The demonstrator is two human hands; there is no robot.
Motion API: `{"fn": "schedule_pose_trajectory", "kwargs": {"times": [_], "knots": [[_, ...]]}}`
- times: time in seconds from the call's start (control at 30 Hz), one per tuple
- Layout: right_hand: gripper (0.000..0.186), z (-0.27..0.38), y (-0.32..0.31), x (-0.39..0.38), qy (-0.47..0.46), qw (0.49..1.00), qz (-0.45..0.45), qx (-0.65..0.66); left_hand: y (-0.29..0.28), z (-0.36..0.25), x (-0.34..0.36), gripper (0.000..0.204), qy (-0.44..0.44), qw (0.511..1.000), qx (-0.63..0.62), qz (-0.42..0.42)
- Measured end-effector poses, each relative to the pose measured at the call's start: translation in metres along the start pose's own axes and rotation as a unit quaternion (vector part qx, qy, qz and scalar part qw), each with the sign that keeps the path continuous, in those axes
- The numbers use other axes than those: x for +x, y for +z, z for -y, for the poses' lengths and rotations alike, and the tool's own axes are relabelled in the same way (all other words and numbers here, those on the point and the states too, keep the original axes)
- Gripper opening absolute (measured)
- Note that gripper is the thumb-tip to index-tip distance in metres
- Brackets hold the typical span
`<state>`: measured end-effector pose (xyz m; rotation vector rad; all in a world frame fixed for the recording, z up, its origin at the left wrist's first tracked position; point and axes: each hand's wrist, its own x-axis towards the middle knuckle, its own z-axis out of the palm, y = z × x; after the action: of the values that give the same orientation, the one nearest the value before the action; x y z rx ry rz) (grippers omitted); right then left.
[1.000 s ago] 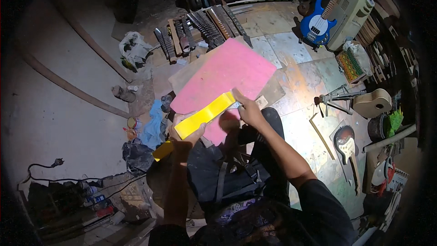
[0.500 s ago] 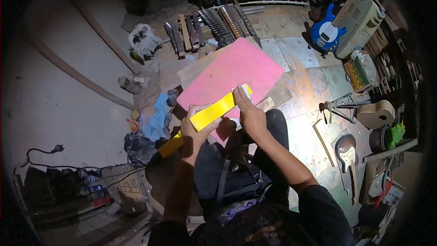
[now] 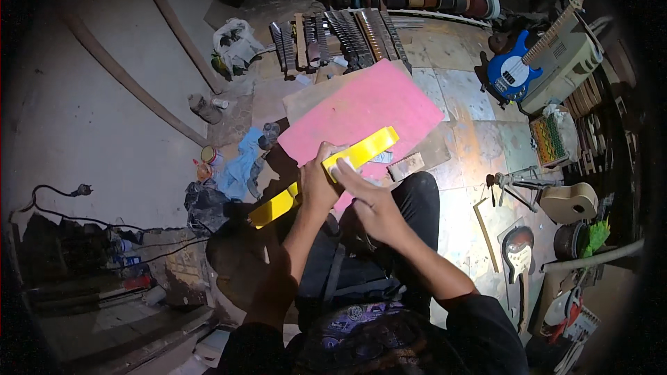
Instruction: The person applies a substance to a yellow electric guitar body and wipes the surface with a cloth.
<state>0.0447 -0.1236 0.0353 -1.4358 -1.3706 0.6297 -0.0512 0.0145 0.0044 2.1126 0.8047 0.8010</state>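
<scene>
Two hands on one long glossy yellow piece (image 3: pixel 372 147), held just above a pink flat sheet (image 3: pixel 358 104). Left hand (image 3: pixel 318 182) is wrapped tight round its middle; right hand (image 3: pixel 375 207) has fingers laid over a small whitish patch (image 3: pixel 340 164) on it, can't tell if they're pinching or only pressing. Progress-wise, the yellow that shows looks evenly coloured and shiny, so that side seems well along; the underside's hidden, so no telling what's left. Containers, going outward: small round tin (image 3: pixel 208 154), contents too small to make out; crumpled black plastic bag (image 3: pixel 206 206), insides hidden; whitish plastic bag (image 3: pixel 240 36) with dark and green bits (image 3: pixel 221 66) showing; green-and-yellow patterned box (image 3: pixel 545 140) with pale plastic (image 3: pixel 554 112) poking out the top
</scene>
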Motion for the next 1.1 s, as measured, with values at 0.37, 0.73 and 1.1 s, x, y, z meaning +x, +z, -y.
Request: {"fn": "schedule_pose_trajectory", "kwargs": {"times": [0.37,0.73,1.1], "knots": [[0.075,-0.008,-0.011,0.016,0.062,0.980,-0.041,-0.184,0.016,-0.007,0.001,0.041,-0.043,0.996,0.075,0.036],[0.072,0.012,-0.021,0.019,0.011,0.964,-0.044,-0.262,0.026,-0.004,0.018,0.034,-0.040,0.991,0.098,0.076],[0.076,0.025,-0.022,0.005,0.034,0.981,-0.007,-0.190,0.019,-0.014,0.019,0.036,-0.025,0.995,0.070,0.062]]}}
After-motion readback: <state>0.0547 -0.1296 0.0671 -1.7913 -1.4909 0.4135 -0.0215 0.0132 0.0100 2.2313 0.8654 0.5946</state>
